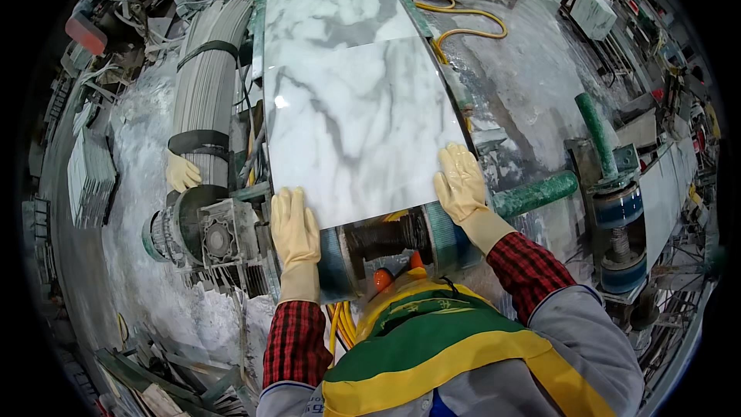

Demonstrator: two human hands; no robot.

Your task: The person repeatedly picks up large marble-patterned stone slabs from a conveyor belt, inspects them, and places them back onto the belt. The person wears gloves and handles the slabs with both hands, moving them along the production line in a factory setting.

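A white marble slab (355, 131) with grey veins lies flat, its near edge over a blue roller (336, 262) whose dark middle is bare. My left hand (295, 232), in a cream rubber glove, rests at the slab's near left corner with fingers stretched forward. At the near right corner lies my right hand (463, 189), gloved the same way, its fingers extended along the slab's edge. Neither hand is wrapped round anything I can see. A second marble slab (332, 0) adjoins the first at its far end.
Left of the slab stand a strapped bundle of pale strips (204, 77), a cream glove (183, 172) and a dusty motor (220, 239). A green roller (536, 193) juts out at right. A yellow hose (482, 23) curls on the floor. Stacked slabs (91, 174) stand far left.
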